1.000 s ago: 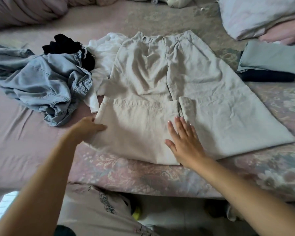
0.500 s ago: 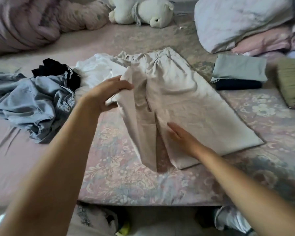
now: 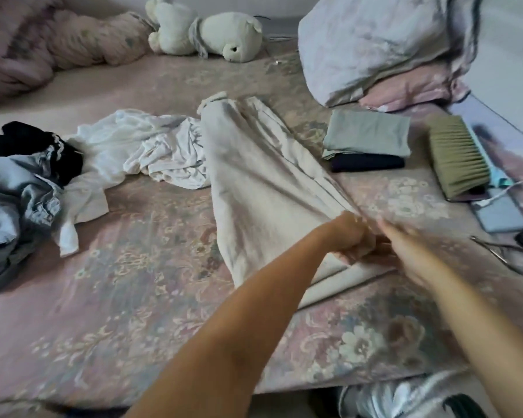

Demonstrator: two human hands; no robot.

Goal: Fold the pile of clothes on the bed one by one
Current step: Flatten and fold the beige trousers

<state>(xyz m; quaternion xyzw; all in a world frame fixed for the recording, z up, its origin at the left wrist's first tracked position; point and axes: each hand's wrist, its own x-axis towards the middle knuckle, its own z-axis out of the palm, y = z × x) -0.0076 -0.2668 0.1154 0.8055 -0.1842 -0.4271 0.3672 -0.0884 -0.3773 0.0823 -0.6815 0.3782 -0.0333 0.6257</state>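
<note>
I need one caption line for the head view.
Left hand grips beige trousers folded lengthwise on the bed; blurred right hand beside it.

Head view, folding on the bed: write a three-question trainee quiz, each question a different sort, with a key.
1. True or false: the left hand grips the beige trousers.
2. Multiple choice: what lies directly under the folded grey-green garment? A) a folded dark navy garment B) a plush bear C) a brush
3. Fill in: the crumpled white garment lies between the beige trousers and a heap of black and ____ clothes.

Key: 1 true. 2 A, the folded dark navy garment. 3 denim, the denim garment beside the black garment. The right hand is too blurred to judge.
</note>
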